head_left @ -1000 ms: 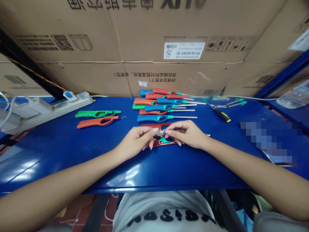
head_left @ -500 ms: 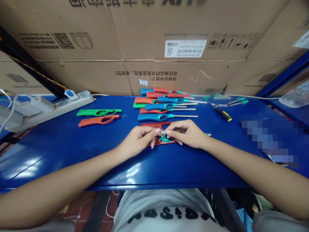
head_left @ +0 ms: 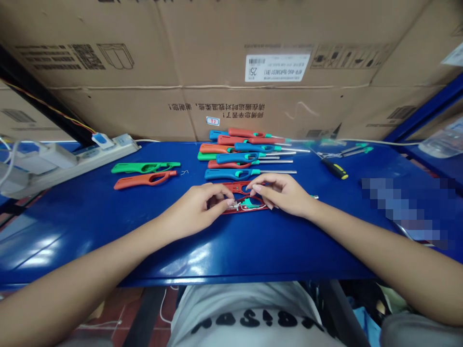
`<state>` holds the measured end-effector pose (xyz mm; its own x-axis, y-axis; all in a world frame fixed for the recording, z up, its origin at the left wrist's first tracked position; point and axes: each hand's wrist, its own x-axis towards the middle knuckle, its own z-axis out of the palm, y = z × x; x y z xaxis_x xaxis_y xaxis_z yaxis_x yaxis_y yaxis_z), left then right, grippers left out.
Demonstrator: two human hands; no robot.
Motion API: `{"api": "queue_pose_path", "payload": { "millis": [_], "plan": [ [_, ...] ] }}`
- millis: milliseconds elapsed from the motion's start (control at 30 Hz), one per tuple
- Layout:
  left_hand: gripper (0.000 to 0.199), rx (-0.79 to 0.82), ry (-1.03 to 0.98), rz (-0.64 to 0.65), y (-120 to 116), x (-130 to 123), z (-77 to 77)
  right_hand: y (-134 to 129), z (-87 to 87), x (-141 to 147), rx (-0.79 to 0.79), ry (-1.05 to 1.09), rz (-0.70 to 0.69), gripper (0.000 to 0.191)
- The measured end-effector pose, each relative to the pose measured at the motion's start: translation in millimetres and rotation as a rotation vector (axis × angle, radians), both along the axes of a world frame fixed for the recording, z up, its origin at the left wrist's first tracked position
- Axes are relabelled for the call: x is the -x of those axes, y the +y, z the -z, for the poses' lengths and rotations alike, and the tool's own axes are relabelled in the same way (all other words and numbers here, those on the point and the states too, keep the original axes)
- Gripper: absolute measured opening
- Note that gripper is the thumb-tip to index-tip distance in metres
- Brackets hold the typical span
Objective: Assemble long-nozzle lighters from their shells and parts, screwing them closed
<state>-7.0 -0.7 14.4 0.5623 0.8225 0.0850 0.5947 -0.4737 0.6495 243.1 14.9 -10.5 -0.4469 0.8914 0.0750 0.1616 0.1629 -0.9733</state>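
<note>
An opened red lighter casing (head_left: 237,188) lies in two halves on the blue table between my hands. In its nearer half sit a teal trigger (head_left: 250,203) and a loop of thin white wire (head_left: 257,209). My left hand (head_left: 208,209) is closed, thumb and finger pinching a small silvery part (head_left: 234,206) at the left of the trigger. Over the casing's right end, my right hand (head_left: 282,193) has thumb and forefinger apart, with nothing visible between them. My hands hide both ends of the casing.
Behind the casing, several long-necked lighters (head_left: 231,174) are piled. A green casing half (head_left: 130,167) and an orange one (head_left: 144,180) lie left, near a power strip (head_left: 108,153). A screwdriver (head_left: 335,169) lies right. A cardboard box (head_left: 202,58) walls the back.
My right hand has let go of the small part and lifted slightly, its fingers parting. My left hand has lowered the part to the nearer casing half, uncovering the trigger and wire.
</note>
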Motion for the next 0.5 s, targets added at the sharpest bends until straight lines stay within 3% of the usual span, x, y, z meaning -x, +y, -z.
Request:
{"api": "queue_pose_path", "payload": {
  "millis": [200, 500],
  "plan": [
    [0.021, -0.219, 0.126, 0.101, -0.9, -1.0, 3.9, 0.3, 0.4, -1.3, 0.001, -0.005, -0.008, 0.03],
    [0.018, -0.132, 0.193, 0.096, -5.8, 4.0, -4.6, 0.8, 2.3, -1.3, -0.011, -0.009, -0.012, 0.028]
  ]
}}
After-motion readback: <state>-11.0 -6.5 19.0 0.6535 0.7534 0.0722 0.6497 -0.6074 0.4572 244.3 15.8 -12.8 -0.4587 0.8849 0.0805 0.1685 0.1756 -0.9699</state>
